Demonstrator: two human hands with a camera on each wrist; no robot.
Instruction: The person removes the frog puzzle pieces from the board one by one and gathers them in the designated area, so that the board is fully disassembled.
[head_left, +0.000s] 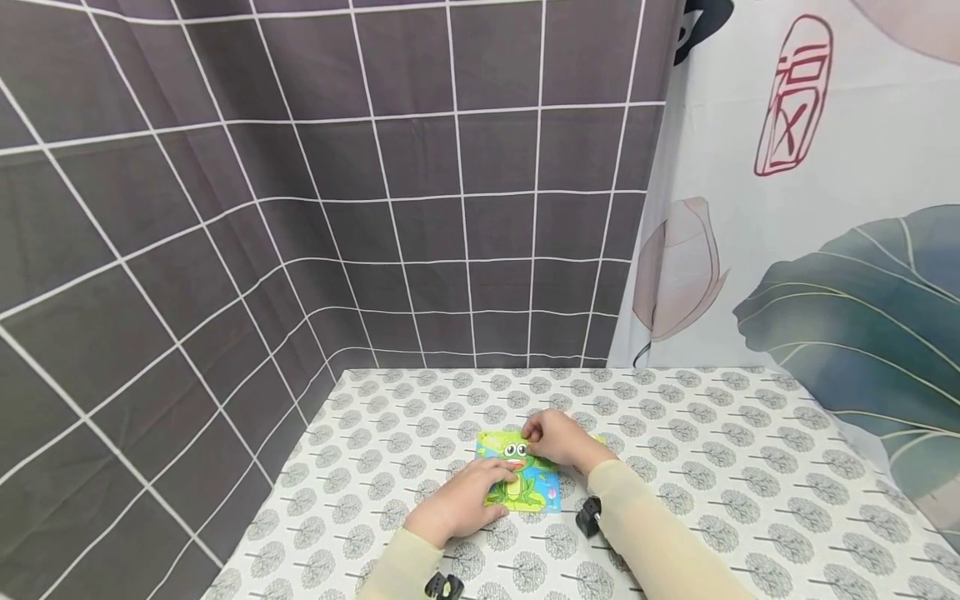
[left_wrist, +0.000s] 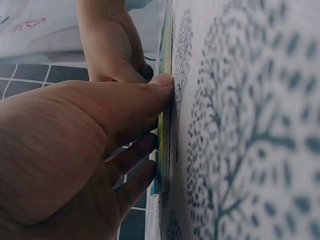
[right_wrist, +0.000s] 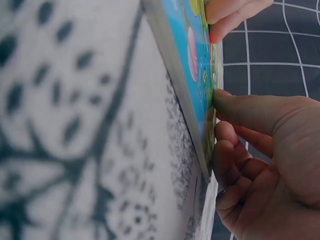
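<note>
A square board with a cartoon frog picture [head_left: 536,498] lies flat on the table, green and blue, with a visible thick edge in both wrist views. My left hand [head_left: 468,498] rests on its left side, fingers stretched over the picture. In the left wrist view the thumb [left_wrist: 145,95] lies along the board's near edge. At the upper right of the picture is my right hand [head_left: 562,437], its fingers bent and its thumb [right_wrist: 240,107] touching the surface. Whether a small piece sits between those fingertips is hidden.
A white cloth with grey tree prints [head_left: 360,500] covers the table. Behind the right wrist a bit of yellow-green [head_left: 600,438] shows, mostly hidden. A dark checked curtain [head_left: 420,233] hangs at the back and left, and a white printed curtain [head_left: 705,167] at the right.
</note>
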